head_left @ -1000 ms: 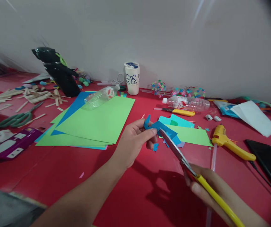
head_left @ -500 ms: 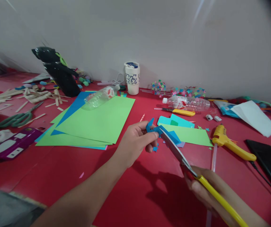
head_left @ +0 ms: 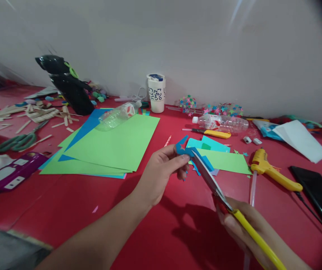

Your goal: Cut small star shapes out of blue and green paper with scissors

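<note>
My right hand (head_left: pixel 250 213) is wrapped around the handles of the yellow-handled scissors (head_left: pixel 210 179), whose blades slant forward and to the left above the red tabletop (head_left: pixel 155 240). Just ahead, my left hand (head_left: pixel 158 174) pinches a small piece of blue paper (head_left: pixel 189 150) between thumb and fingers; a pointed gap in it lets the red show through. The scissor tips meet the paper just beyond my thumb, though I cannot tell how far they bite.

A black phone (head_left: pixel 314 198) lies out to my right, and a purple object with white patches (head_left: pixel 16 171) sits well to my left. Past those, a yellow glue gun (head_left: pixel 264 165) rests near the end of a light green strip (head_left: pixel 231 162), while a stack of green sheets (head_left: pixel 116 148) spreads left of my hands, green-handled scissors (head_left: pixel 20 141) beyond its left side.

Farther back I see a yellow cutter (head_left: pixel 217 134) in front of a clear bottle (head_left: pixel 224 123) on its side, another plastic bottle (head_left: pixel 116 117) lying on the sheets, a white tumbler (head_left: pixel 157 98) standing upright, and a black flask (head_left: pixel 73 92) near the wall (head_left: pixel 161 37).
</note>
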{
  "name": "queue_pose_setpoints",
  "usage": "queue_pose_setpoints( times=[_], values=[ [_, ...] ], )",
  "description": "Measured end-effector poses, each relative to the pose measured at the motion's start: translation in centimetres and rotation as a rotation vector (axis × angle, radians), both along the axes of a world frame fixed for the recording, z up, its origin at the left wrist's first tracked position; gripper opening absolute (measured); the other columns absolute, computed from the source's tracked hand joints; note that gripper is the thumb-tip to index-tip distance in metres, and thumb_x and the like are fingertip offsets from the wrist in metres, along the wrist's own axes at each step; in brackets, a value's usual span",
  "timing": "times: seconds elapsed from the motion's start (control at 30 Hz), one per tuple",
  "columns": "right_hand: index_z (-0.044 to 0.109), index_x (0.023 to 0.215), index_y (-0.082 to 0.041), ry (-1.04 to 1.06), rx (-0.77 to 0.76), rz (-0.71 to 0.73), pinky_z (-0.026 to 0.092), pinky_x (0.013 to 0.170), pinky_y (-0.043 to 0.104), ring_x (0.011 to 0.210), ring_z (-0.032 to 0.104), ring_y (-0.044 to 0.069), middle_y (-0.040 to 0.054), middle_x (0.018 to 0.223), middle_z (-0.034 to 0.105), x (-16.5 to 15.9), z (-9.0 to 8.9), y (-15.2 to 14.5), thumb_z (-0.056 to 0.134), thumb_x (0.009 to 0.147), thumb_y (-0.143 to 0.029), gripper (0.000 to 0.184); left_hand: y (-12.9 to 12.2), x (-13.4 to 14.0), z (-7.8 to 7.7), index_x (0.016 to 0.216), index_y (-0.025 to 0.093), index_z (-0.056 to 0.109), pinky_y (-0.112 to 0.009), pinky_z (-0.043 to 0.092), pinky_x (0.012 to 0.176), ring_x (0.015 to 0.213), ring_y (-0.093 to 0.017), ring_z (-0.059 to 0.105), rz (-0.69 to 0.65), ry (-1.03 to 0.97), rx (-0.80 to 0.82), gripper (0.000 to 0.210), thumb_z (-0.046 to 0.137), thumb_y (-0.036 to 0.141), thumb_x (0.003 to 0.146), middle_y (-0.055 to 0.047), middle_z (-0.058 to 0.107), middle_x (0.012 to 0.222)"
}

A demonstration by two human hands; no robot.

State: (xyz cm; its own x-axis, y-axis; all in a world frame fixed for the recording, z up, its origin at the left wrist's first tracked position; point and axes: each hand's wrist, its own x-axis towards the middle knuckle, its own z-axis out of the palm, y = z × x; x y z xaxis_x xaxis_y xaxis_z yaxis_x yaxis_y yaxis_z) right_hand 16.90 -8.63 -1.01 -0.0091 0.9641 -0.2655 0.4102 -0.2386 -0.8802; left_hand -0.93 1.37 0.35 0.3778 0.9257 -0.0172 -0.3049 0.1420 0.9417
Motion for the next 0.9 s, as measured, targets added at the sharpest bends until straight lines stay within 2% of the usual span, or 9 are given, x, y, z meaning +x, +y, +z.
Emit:
queue_pose_setpoints(
  times=[0.1, 0.23, 0.43, 0.67, 0.9],
  values=[
    [0.045, 0.060, -0.020, 0.006, 0.008, 0.020, 0.032, 0.040, 0.021, 0.047, 0.037, 0.011, -0.0037, 0.056, 0.039, 0.2, 0.0, -0.1, 0.044, 0.066, -0.076, 0.056, 0.1, -0.1, 0.1, 0.080, 0.017, 0.062, -0.016, 0.041, 0.049, 0.052, -0.006, 0.047, 0.020, 0.045, 0.065, 0.008, 0.057, 0.023, 0.078, 0.002, 0.055, 0.061],
    [0.045, 0.062, -0.020, 0.044, 0.044, 0.083, 0.033, 0.044, 0.022, 0.049, 0.036, 0.011, -0.0047, 0.057, 0.036, 0.8, -0.1, -0.3, 0.044, 0.070, -0.073, 0.054, 0.3, -0.3, 0.4, 0.081, 0.016, 0.062, -0.015, 0.041, 0.047, 0.050, -0.004, 0.046, 0.016, 0.104, 0.122, 0.008, 0.058, 0.021, 0.077, 0.003, 0.053, 0.060],
    [0.048, 0.065, -0.019, 0.039, 0.033, 0.152, 0.031, 0.044, 0.021, 0.049, 0.031, 0.011, -0.0045, 0.057, 0.036, 1.4, -0.2, -0.2, 0.043, 0.070, -0.073, 0.054, 0.3, -0.5, 1.0, 0.078, 0.015, 0.062, -0.014, 0.040, 0.046, 0.047, -0.003, 0.045, -0.010, 0.158, 0.143, 0.006, 0.058, 0.020, 0.076, 0.004, 0.053, 0.059],
    [0.053, 0.063, -0.020, -0.096, 0.133, 0.117, 0.039, 0.047, 0.021, 0.052, 0.042, 0.013, -0.0011, 0.057, 0.046, 1.6, 0.1, -0.2, 0.043, 0.072, -0.071, 0.053, 0.4, -0.5, 0.6, 0.076, 0.015, 0.062, -0.013, 0.039, 0.043, 0.045, -0.002, 0.045, 0.003, 0.217, 0.135, 0.007, 0.059, 0.021, 0.075, 0.004, 0.055, 0.059],
    [0.059, 0.065, -0.018, -0.153, 0.148, 0.076, 0.044, 0.048, 0.022, 0.053, 0.049, 0.015, 0.0017, 0.058, 0.054, 1.8, -0.1, -0.3, 0.045, 0.071, -0.072, 0.055, 0.6, -0.6, 0.6, 0.072, 0.014, 0.061, -0.014, 0.038, 0.042, 0.043, -0.003, 0.045, 0.000, 0.259, 0.098, 0.008, 0.060, 0.021, 0.075, 0.005, 0.053, 0.053]
  ],
)
